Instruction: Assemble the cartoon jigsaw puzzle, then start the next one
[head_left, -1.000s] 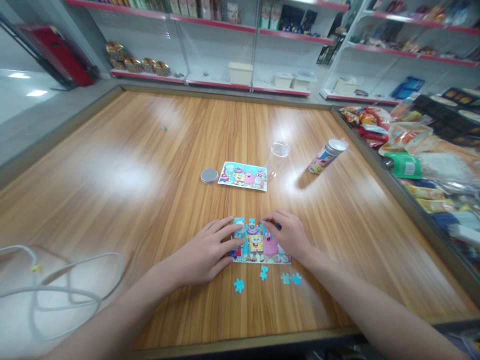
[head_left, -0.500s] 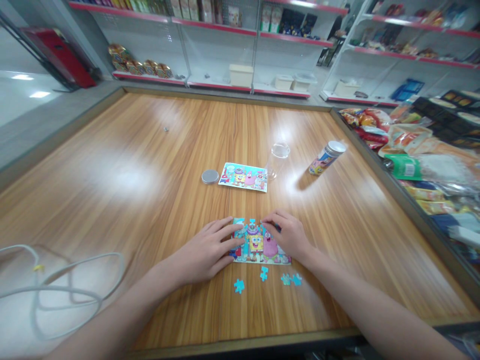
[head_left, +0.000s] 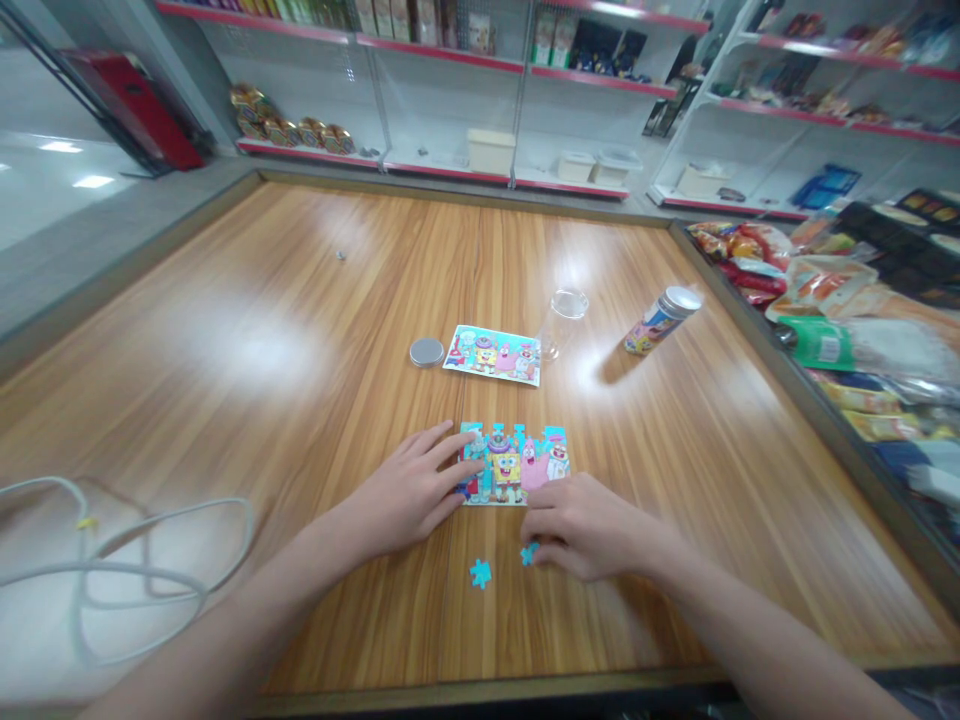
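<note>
A colourful cartoon jigsaw puzzle (head_left: 517,462), partly assembled, lies on the wooden table (head_left: 300,350) in front of me. My left hand (head_left: 420,490) rests flat with fingers spread on the puzzle's left edge. My right hand (head_left: 581,525) is just below the puzzle, fingers curled down onto a loose blue piece (head_left: 529,553). Another loose blue piece (head_left: 480,573) lies to its left, untouched.
Beyond the puzzle lie a reference picture card (head_left: 493,354), a round metal lid (head_left: 427,351), a clear plastic cup (head_left: 562,322) and a tipped printed tube (head_left: 661,320). A white cable (head_left: 135,560) loops at the left. Snack packets (head_left: 825,300) crowd the right side; shelves stand behind.
My right hand has moved from the puzzle's top right edge down to the loose pieces below it. The left hand has stayed on the puzzle.
</note>
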